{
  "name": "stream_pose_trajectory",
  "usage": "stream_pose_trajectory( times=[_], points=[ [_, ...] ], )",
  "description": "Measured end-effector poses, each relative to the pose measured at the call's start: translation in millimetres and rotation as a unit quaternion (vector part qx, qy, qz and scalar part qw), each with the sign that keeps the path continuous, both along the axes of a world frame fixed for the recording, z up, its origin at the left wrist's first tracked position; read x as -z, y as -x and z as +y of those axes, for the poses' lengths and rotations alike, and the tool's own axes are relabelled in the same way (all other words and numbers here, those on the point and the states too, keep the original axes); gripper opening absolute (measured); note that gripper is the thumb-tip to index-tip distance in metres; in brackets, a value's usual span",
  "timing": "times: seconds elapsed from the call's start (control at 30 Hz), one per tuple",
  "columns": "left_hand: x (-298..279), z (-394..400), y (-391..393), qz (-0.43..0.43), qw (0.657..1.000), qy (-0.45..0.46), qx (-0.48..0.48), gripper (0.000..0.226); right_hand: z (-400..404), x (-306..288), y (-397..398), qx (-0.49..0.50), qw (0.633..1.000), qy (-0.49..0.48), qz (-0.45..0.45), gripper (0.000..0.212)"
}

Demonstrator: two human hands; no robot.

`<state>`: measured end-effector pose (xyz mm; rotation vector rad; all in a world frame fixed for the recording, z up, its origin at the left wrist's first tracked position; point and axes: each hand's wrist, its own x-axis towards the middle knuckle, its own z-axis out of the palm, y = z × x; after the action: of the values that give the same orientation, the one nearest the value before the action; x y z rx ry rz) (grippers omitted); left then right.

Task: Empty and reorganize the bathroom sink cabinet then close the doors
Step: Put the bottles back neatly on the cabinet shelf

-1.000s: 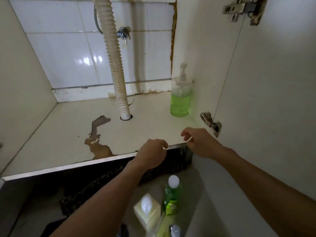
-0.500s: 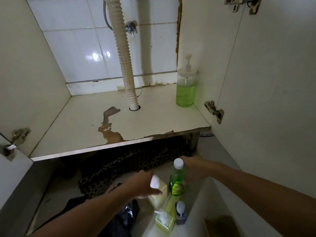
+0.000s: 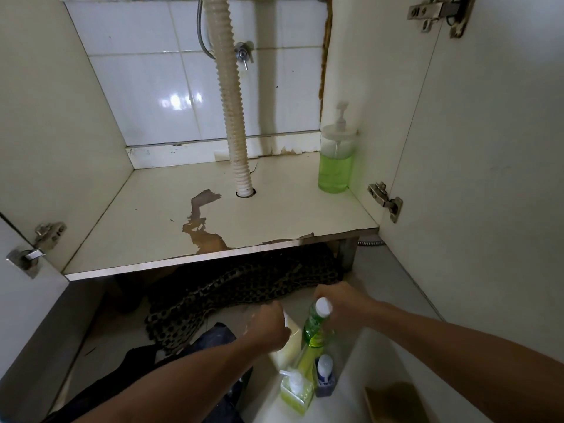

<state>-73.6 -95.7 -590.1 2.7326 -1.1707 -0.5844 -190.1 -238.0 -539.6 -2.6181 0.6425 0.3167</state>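
Your left hand (image 3: 268,326) curled over a pale box (image 3: 288,340), hold unclear, your right hand (image 3: 341,303) behind the green bottle (image 3: 316,325), fingers hidden, pump bottle (image 3: 335,160) at the cabinet shelf's (image 3: 274,215) two o'clock corner, doors open

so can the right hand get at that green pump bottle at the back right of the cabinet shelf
Probably yes. The pump bottle stands alone on the shelf, both doors are open, and nothing lies between it and the right hand, which is low by the floor bottles.
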Motion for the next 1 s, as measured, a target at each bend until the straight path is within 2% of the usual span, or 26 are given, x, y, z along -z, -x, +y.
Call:
stream_pose_trajectory(
  times=[0.13, 0.33, 0.53, 0.67, 0.77, 0.9, 1.0],
  points=[
    [-1, 4, 1, 0.009, 1.000, -0.003, 0.021, 0.047, 12, -2, 6, 0.001, 1.000, 0.024, 0.013, 0.051],
    [-14, 13, 1, 0.017, 0.999, -0.006, 0.042, 0.045, 3, -37, 12, 0.049, 0.999, -0.008, -0.015, 0.047],
    [-85, 6, -13, 0.007, 0.997, 0.000, 0.079, 0.043, -21, -101, 7, 0.065, 0.996, -0.002, -0.062, 0.040],
    [-158, -1, -30, 0.028, 0.995, 0.048, 0.084, 0.044, -41, -151, -3, 0.082, 0.987, 0.034, -0.136, 0.038],
    [-197, -6, -44, 0.038, 0.992, 0.102, 0.064, 0.041, -54, -179, -13, 0.129, 0.966, 0.005, -0.225, 0.042],
    [-226, -31, -62, -0.024, 0.987, 0.146, 0.063, 0.044, -72, -190, -44, 0.159, 0.931, -0.034, -0.325, 0.044],
    [-229, -64, -81, -0.029, 0.983, 0.174, 0.058, 0.047, -85, -188, -74, 0.171, 0.923, -0.043, -0.343, 0.046]
  ],
)
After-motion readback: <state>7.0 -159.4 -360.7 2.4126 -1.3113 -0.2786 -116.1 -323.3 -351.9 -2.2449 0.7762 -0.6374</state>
